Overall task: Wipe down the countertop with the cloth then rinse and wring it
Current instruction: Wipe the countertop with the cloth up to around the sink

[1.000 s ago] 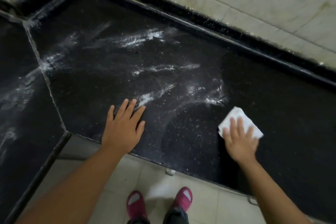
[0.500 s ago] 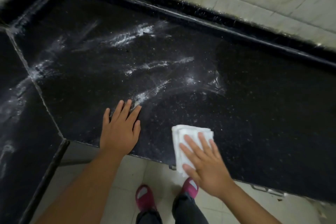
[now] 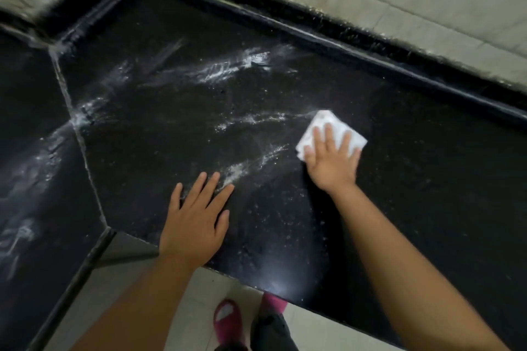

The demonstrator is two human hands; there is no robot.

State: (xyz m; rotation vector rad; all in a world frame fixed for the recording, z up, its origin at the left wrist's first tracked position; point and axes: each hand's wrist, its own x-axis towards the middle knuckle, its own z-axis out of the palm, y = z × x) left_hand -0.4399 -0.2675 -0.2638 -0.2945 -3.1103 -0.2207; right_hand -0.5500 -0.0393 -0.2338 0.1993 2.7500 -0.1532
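My right hand (image 3: 330,162) presses the folded white cloth (image 3: 328,129) flat-fingered onto the black countertop (image 3: 427,179); my left hand (image 3: 194,225) rests open, fingers spread, beside powder streaks (image 3: 251,118)

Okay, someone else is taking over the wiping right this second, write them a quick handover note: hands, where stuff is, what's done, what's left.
Right hand: flat, fingers straight, pressing the folded white cloth onto the black countertop.
Left hand: flat on the countertop near its front edge, holding nothing.
Done: the patch in front of the right arm looks mostly free of powder, only specks.
Left: white powder streaks toward the back wall, more left of the cloth, and smears across the seam on the left slab. Then rinse and wring the cloth; no sink is in view.
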